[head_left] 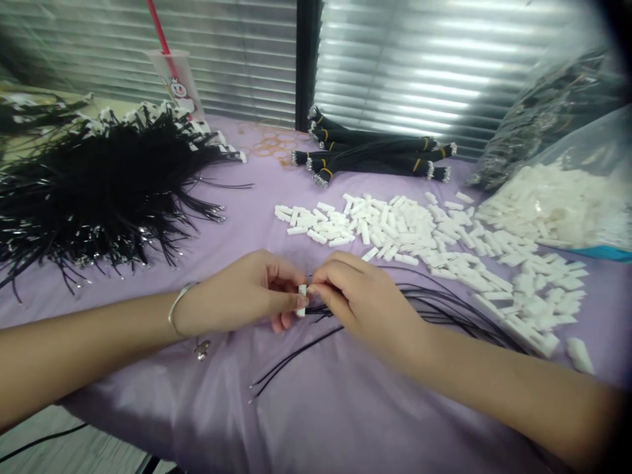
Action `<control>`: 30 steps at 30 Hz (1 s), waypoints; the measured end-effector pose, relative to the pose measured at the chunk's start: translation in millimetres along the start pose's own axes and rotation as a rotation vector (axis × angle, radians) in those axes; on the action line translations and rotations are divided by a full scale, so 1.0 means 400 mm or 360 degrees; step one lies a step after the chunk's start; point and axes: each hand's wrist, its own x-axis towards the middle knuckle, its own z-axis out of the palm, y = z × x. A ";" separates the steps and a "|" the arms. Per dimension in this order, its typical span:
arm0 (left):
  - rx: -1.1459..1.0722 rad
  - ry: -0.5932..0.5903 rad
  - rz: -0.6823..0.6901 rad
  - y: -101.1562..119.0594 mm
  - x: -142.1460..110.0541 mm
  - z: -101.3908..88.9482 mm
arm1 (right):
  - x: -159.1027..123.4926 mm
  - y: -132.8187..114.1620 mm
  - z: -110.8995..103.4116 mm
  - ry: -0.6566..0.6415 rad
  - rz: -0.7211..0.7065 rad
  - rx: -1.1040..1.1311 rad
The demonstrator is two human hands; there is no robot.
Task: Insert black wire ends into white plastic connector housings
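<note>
My left hand [247, 293] pinches a small white plastic connector [301, 297] between thumb and fingers. My right hand [368, 303] meets it from the right, fingers pinched on thin black wires [444, 306] at the connector's end. Both hands rest low over a purple cloth [207, 395] on the table. A few loose black wires [291, 359] trail toward me beneath the hands. A thin bracelet [178, 304] circles my left wrist.
Loose white connectors [419, 234] lie scattered behind and right of my hands. A big heap of finished black wires [99, 191] fills the left. Banded wire bundles [375, 155] lie at the back, plastic bags [557, 197] at right, a cup with a red straw [175, 79] behind.
</note>
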 end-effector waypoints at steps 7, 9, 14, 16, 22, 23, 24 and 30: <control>-0.0171 -0.0040 0.0031 0.011 0.000 -0.018 | -0.024 -0.018 -0.077 -0.0185 -0.0031 -0.0303; -0.0248 -0.0037 0.0036 0.006 0.001 -0.023 | -0.030 -0.021 -0.099 -0.0392 -0.0075 -0.0350; -0.0314 0.0037 0.0082 -0.010 0.007 -0.030 | -0.036 -0.008 -0.077 -0.0593 -0.0088 -0.0371; -0.0271 0.0039 0.0101 -0.014 0.010 -0.032 | -0.039 -0.005 -0.055 -0.0583 -0.0084 -0.0406; -0.0105 -0.0040 0.0172 -0.022 0.010 -0.038 | -0.039 -0.034 -0.042 -0.0349 0.0149 -0.0191; -0.0075 -0.0068 0.0186 -0.023 0.009 -0.039 | -0.036 -0.038 -0.045 -0.0315 0.0280 -0.0074; -0.0047 -0.0093 0.0200 -0.024 0.008 -0.039 | -0.032 -0.039 -0.047 -0.0281 0.0393 0.0032; 0.0042 -0.0145 0.0217 -0.026 0.008 -0.037 | -0.021 -0.019 -0.033 -0.0120 0.0531 0.0302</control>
